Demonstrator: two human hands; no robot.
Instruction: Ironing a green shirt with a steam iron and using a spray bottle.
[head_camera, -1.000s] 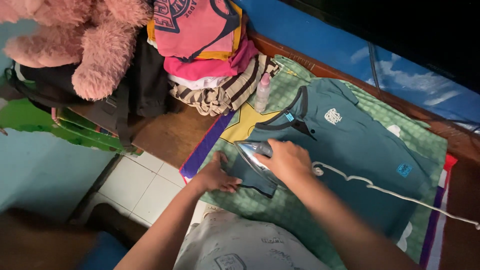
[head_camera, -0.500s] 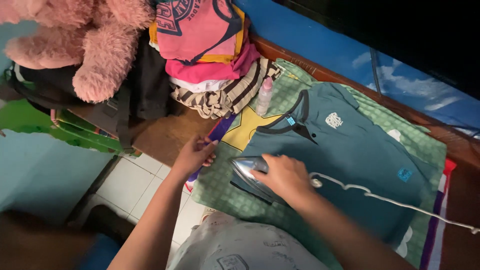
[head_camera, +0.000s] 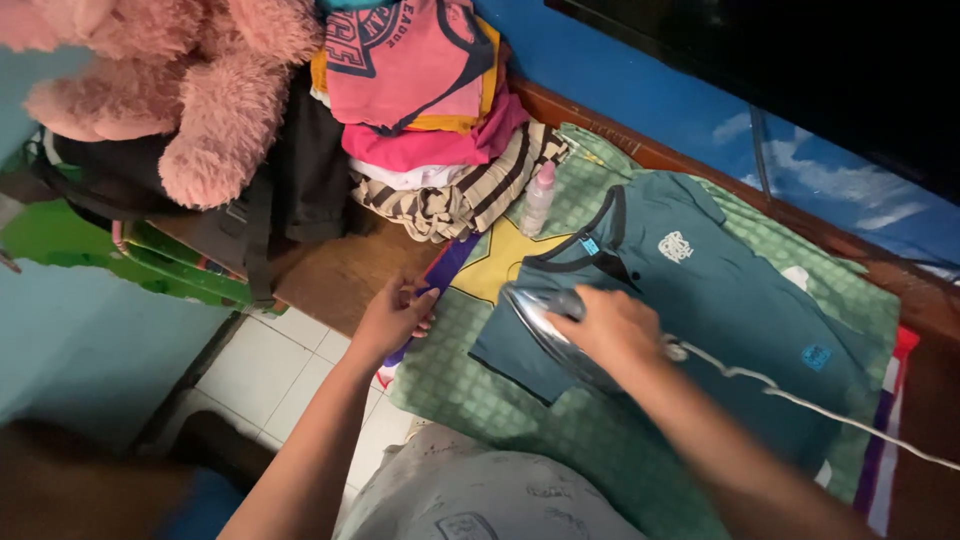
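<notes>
Right hand (head_camera: 612, 330) wrapped tight around handle of silver iron (head_camera: 545, 322), soleplate down on sleeve of teal polo shirt (head_camera: 700, 300) spread over green checked cloth (head_camera: 450, 375). Left hand (head_camera: 392, 318) loosely spread, fingers resting on cloth's left edge, holding nothing. White cord (head_camera: 800, 400) trailed right across shirt.

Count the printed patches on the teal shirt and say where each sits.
2 on the shirt: a white crest on the chest near the collar, and a small blue square patch lower down toward the hem. The right hand and iron may hide others.
</notes>
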